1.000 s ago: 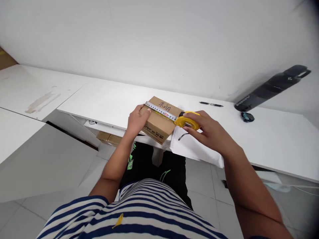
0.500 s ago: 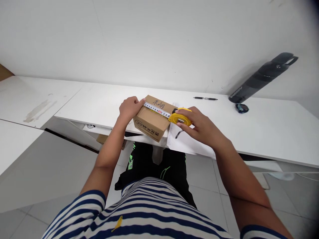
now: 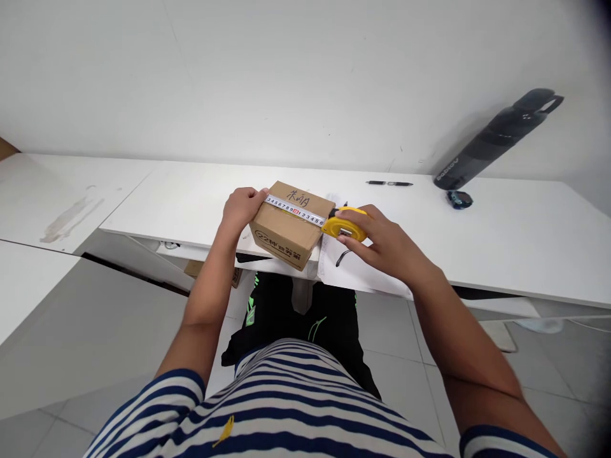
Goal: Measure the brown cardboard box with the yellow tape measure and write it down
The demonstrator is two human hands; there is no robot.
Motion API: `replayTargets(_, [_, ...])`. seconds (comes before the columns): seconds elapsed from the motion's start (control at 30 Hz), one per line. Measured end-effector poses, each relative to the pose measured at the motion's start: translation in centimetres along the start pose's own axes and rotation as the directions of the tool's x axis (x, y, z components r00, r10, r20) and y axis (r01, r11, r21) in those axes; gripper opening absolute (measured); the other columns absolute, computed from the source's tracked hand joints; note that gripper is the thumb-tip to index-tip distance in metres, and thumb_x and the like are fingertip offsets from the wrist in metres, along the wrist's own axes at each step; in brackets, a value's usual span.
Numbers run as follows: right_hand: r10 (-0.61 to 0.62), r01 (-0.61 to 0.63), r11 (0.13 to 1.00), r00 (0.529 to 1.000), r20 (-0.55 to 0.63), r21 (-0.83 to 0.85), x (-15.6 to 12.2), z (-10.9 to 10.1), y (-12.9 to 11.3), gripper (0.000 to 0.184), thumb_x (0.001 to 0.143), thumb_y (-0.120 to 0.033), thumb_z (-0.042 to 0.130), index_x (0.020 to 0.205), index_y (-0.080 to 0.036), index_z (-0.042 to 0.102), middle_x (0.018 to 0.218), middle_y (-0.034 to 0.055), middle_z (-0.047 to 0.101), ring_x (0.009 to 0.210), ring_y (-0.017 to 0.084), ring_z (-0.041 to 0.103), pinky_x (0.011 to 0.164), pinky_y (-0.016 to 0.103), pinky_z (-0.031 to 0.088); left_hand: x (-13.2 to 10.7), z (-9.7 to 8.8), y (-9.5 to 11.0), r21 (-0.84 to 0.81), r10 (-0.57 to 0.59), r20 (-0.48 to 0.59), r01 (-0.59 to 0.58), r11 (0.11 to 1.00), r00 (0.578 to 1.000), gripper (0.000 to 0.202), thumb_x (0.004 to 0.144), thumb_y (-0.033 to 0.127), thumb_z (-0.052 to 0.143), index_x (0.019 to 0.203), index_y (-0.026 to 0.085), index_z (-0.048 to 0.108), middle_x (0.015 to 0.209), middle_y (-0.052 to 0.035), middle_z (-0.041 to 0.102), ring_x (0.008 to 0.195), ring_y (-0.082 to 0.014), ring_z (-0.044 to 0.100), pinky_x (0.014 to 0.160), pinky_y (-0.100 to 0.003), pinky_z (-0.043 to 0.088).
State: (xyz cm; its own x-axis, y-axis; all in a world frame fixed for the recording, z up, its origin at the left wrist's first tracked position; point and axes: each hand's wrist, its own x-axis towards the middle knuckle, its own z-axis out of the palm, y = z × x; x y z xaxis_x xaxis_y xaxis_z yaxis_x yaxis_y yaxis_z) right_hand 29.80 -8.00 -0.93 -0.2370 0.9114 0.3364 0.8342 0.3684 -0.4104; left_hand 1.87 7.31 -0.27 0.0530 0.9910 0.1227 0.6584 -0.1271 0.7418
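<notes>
A brown cardboard box (image 3: 285, 232) with dark handwriting on top and printed characters on its front side sits at the table's front edge. Across its top lies the white, numbered blade of a yellow tape measure (image 3: 344, 224). My right hand (image 3: 382, 240) is closed around the yellow case, just off the box's right edge. At the box's left edge, my left hand (image 3: 243, 208) is closed, its thumb pressing near the blade's end. The blade's tip and some of the left fingers are hidden. A black wrist strap (image 3: 342, 257) hangs below the case.
White paper (image 3: 363, 270) lies on the white table (image 3: 501, 242), right of the box. Further back are a black pen (image 3: 389, 183), a dark watch-like object (image 3: 459, 200) and a tall dark bottle (image 3: 491, 143) near the wall. Below the tabletop is an open shelf (image 3: 184, 252).
The box and my left hand have shifted slightly left, while the yellow case stays almost in place. More of the blade now shows across the box top.
</notes>
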Motion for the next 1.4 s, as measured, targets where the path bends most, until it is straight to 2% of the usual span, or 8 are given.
replayTargets(0.23, [0.002, -0.002, 0.997, 1.0, 0.0, 0.071, 0.2, 0.2, 0.0, 0.043, 0.099, -0.05, 0.049, 0.139, -0.034, 0.051, 0.129, 0.0117, 0.059, 0.093, 0.026, 0.065, 0.063, 0.039, 0.06, -1.2, 0.7, 1.7, 0.291, 0.029, -0.02, -0.022, 0.956, 0.999, 0.047, 0.092, 0.06, 0.052, 0.064, 0.023, 0.056, 0.073, -0.0112, 0.063, 0.082, -0.031, 0.06, 0.075, -0.039, 0.041])
replayTargets(0.4, [-0.003, 0.003, 0.998, 1.0, -0.003, 0.066, 0.0, 0.4, 0.3, 0.043, 0.099, -0.049, 0.049, 0.14, -0.034, 0.049, 0.133, 0.0123, 0.057, 0.096, 0.028, 0.064, 0.06, 0.038, 0.059, -1.0, 0.8, 0.8, 0.224, 0.027, -0.02, -0.022, 0.974, 0.999, 0.044, 0.093, 0.058, 0.052, 0.067, 0.023, 0.055, 0.075, -0.0083, 0.063, 0.074, -0.025, 0.055, 0.07, -0.036, 0.038])
replayTargets(0.63, [-0.008, 0.009, 0.999, 1.0, -0.02, 0.033, -0.2, 0.6, 0.4, 0.043, 0.099, -0.046, 0.05, 0.14, -0.035, 0.047, 0.133, 0.0117, 0.057, 0.096, 0.027, 0.065, 0.06, 0.038, 0.059, -0.3, 1.1, -1.3, -0.242, -0.018, 0.095, 0.041, 0.97, 0.995, 0.043, 0.09, 0.056, 0.061, 0.067, 0.021, 0.047, 0.067, 0.0007, 0.05, 0.064, -0.0142, 0.044, 0.06, -0.028, 0.033])
replayTargets(0.9, [-0.07, 0.053, 0.994, 0.983, -0.172, -0.099, -0.9, 2.4, 0.8, 0.053, 0.1, -0.042, 0.05, 0.15, -0.034, 0.038, 0.133, 0.0138, 0.06, 0.105, 0.032, 0.066, 0.07, 0.047, 0.062, 0.0, 1.3, -1.3, -0.128, 0.03, 0.005, -0.03, 0.991, 1.0, 0.043, 0.09, 0.049, 0.06, 0.059, 0.02, 0.05, 0.063, 0.0, 0.052, 0.064, -0.0142, 0.045, 0.06, -0.029, 0.033])
replayTargets(1.07, [-0.128, 0.065, 0.974, 0.947, -0.295, -0.215, 0.8, 4.1, 1.5, 0.059, 0.101, -0.038, 0.048, 0.156, -0.033, 0.03, 0.13, 0.0155, 0.066, 0.115, 0.035, 0.065, 0.091, 0.06, 0.059, 0.0, -0.4, 1.4, -0.186, 0.138, -0.166, -0.169, 0.968, 0.976, 0.029, 0.089, 0.045, 0.063, 0.077, 0.019, 0.066, 0.079, -0.0029, 0.067, 0.076, -0.0159, 0.058, 0.073, -0.03, 0.046])
replayTargets(1.23, [-0.191, 0.133, 0.98, 0.852, -0.487, -0.151, 0.8, 5.6, 0.9, 0.072, 0.099, -0.041, 0.053, 0.161, -0.031, 0.018, 0.134, 0.0175, 0.066, 0.122, 0.036, 0.064, 0.095, 0.06, 0.059, -5.9, -2.0, 5.9, -0.338, 0.311, -0.055, -0.311, 0.889, 0.949, 0.031, 0.088, 0.052, 0.068, 0.091, 0.021, 0.068, 0.095, -0.0054, 0.071, 0.093, -0.0199, 0.067, 0.088, -0.035, 0.054])
replayTargets(1.33, [-0.301, 0.261, 0.953, 0.774, -0.557, -0.151, -1.4, 7.2, -0.1, 0.08, 0.1, -0.034, 0.053, 0.162, -0.04, 0.003, 0.124, 0.0132, 0.071, 0.108, 0.032, 0.072, 0.084, 0.053, 0.064, -11.1, 0.2, 5.3, -0.457, 0.39, 0.025, -0.337, 0.823, 0.92, 0.049, 0.087, 0.068, 0.062, 0.116, 0.029, 0.066, 0.124, -0.01, 0.067, 0.111, -0.0249, 0.067, 0.1, -0.041, 0.054])
replayTargets(1.4, [-0.288, 0.273, 0.955, 0.762, -0.58, -0.115, -2.9, 8.6, -0.7, 0.084, 0.099, -0.032, 0.054, 0.163, -0.039, -0.001, 0.118, 0.0128, 0.072, 0.104, 0.029, 0.073, 0.078, 0.049, 0.066, -13.8, 2.6, 3.5, -0.603, 0.38, 0.102, -0.247, 0.759, 0.919, 0.082, 0.078, 0.079, 0.064, 0.146, 0.038, 0.045, 0.151, -0.0119, 0.051, 0.127, -0.0295, 0.061, 0.102, -0.044, 0.055])
